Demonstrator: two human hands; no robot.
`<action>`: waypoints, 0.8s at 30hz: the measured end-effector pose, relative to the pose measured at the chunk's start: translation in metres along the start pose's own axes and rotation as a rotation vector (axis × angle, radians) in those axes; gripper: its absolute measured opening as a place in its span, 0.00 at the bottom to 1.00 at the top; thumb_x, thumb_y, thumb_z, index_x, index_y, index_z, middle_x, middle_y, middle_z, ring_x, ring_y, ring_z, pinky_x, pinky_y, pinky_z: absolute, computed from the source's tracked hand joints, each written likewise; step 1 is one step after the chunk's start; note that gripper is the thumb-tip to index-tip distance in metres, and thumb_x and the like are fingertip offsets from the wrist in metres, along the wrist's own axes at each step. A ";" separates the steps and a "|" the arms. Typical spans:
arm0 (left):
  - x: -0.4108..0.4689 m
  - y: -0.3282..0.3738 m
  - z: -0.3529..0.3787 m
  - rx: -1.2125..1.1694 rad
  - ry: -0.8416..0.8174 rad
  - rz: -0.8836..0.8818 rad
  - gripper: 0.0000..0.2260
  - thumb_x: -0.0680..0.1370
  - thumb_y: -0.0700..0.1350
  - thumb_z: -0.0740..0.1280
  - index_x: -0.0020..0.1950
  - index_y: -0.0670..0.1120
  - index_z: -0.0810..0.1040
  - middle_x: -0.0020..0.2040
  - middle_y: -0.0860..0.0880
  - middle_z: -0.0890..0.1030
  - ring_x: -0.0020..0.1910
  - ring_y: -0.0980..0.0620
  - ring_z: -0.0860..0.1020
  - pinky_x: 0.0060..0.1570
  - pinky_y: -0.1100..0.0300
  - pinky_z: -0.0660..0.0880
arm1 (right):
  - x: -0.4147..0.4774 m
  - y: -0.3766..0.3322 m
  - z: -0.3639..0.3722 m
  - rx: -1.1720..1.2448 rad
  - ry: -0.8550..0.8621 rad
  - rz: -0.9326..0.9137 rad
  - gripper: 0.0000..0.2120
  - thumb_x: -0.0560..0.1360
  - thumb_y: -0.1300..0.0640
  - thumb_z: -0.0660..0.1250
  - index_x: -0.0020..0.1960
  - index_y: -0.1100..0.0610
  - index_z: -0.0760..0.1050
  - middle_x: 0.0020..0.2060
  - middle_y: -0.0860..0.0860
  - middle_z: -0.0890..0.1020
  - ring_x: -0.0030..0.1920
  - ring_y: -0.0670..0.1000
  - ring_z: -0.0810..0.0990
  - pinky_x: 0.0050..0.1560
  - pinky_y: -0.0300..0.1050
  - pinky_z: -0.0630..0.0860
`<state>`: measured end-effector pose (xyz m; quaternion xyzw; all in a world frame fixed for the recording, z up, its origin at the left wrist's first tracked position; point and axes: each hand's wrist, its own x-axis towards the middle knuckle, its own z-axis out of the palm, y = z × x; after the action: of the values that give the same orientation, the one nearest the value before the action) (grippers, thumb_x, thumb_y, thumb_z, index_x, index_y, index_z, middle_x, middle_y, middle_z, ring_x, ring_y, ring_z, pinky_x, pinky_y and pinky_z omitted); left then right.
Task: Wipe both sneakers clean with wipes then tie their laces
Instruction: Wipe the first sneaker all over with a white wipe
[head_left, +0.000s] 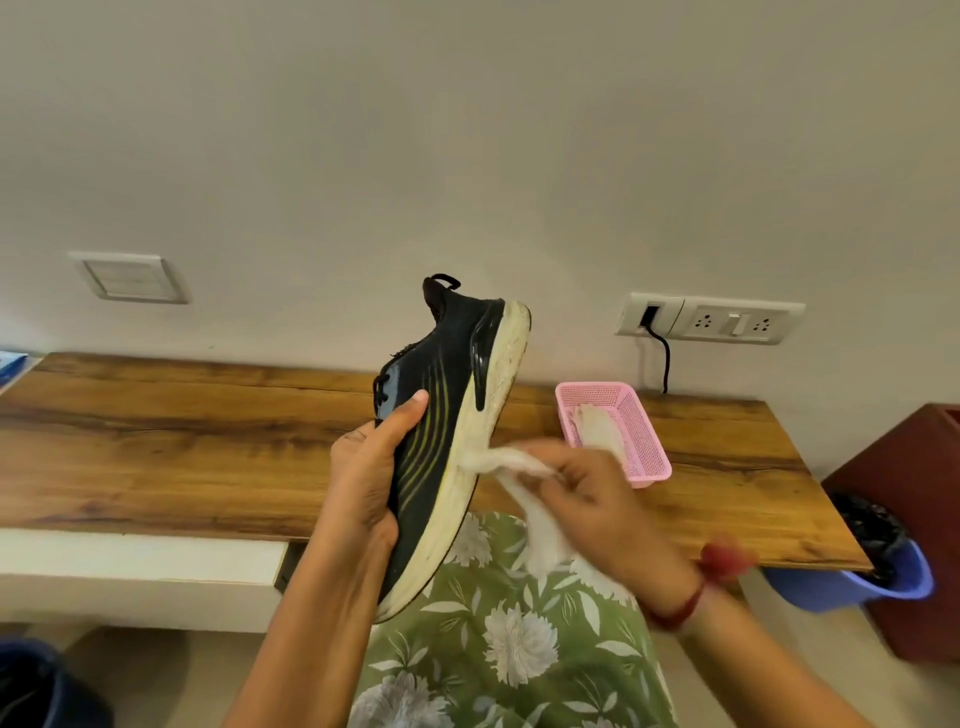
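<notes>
One black sneaker (451, 364), cream sole dingy, gripped by left hand (363, 475); blurred right hand (605, 506) apparently pinches wipe (496, 461).

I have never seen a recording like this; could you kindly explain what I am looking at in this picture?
There is no machine here: a person wears a camera on the head, looking down at their own two hands. The left hand grips a dark sneaker, heel up, in front of a wooden table. The right hand pinches a white wipe against the sneaker's pale sole edge. On the table stands a pink basket with something white inside, probably more wipes.
</notes>
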<state>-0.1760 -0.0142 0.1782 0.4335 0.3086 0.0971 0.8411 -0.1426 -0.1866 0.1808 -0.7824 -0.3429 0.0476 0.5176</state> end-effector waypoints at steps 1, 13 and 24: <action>0.000 0.001 -0.001 -0.002 0.003 -0.004 0.15 0.68 0.46 0.75 0.47 0.37 0.80 0.38 0.42 0.84 0.33 0.46 0.82 0.36 0.55 0.81 | 0.007 -0.005 -0.012 0.321 0.037 0.181 0.09 0.72 0.49 0.66 0.50 0.49 0.81 0.46 0.48 0.85 0.44 0.52 0.81 0.44 0.43 0.79; -0.008 -0.004 0.009 0.057 -0.067 0.010 0.10 0.69 0.45 0.75 0.42 0.39 0.80 0.35 0.43 0.84 0.31 0.48 0.82 0.31 0.59 0.79 | 0.069 0.012 -0.039 -0.534 0.307 -0.177 0.18 0.76 0.64 0.58 0.65 0.59 0.75 0.62 0.55 0.78 0.64 0.52 0.75 0.70 0.45 0.64; -0.010 -0.004 0.017 0.005 -0.026 0.053 0.08 0.71 0.44 0.74 0.41 0.40 0.80 0.33 0.44 0.84 0.29 0.49 0.82 0.29 0.61 0.78 | 0.054 0.014 -0.015 -0.828 0.319 -0.303 0.20 0.76 0.63 0.55 0.65 0.66 0.73 0.63 0.62 0.76 0.66 0.59 0.73 0.71 0.50 0.61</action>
<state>-0.1741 -0.0327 0.1865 0.4450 0.2864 0.1131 0.8409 -0.0884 -0.1700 0.1915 -0.8618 -0.3596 -0.2901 0.2092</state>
